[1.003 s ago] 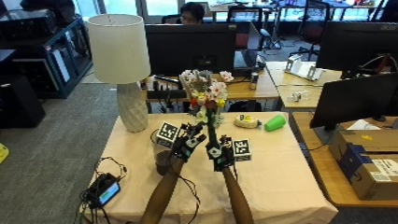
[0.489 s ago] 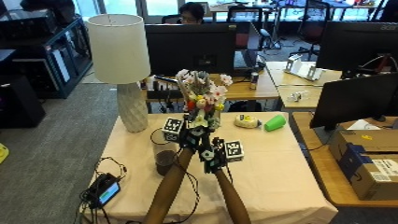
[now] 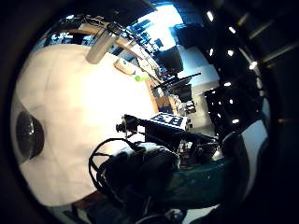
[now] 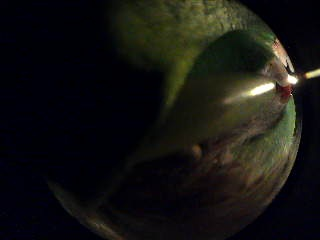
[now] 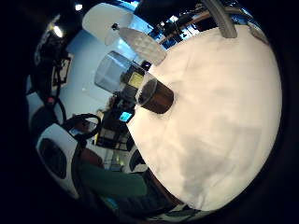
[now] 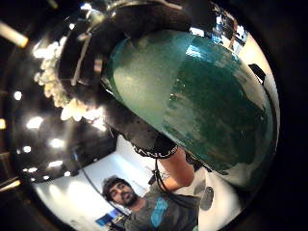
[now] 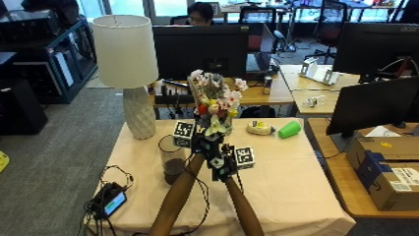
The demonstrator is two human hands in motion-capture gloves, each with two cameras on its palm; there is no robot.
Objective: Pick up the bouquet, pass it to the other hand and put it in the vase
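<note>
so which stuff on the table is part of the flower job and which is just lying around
Part of the job:
- bouquet, held upright above the table
- vase, a glass one standing on the tablecloth
- left hand and right hand, close together at the stems

Just lying about:
- lamp
- green cup, on its side
- yellowish object beside it
- small device with cables

no legible text anywhere; faint white lettering on a black glove cuff (image 6: 153, 150), too blurred to read.
</note>
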